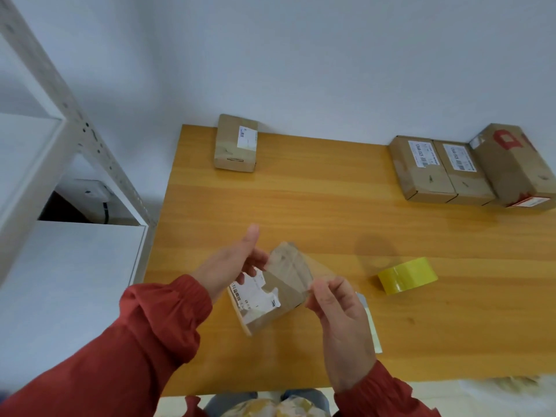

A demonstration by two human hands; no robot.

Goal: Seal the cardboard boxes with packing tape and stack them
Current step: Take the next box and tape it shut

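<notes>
A small cardboard box [264,299] with a torn white label lies on the wooden table [331,212] in front of me. Above it I stretch a clear strip of packing tape [293,270] between both hands. My left hand [237,260] pinches the strip's left end, thumb raised. My right hand [337,311] pinches the right end. The yellow tape roll [407,275] lies on the table to the right, apart from both hands.
One sealed box [236,142] sits at the table's far left edge. Three boxes [469,170] stand side by side at the far right. A white metal shelf [60,176] stands to the left of the table. A flat grey tool [368,320] lies partly hidden behind my right hand.
</notes>
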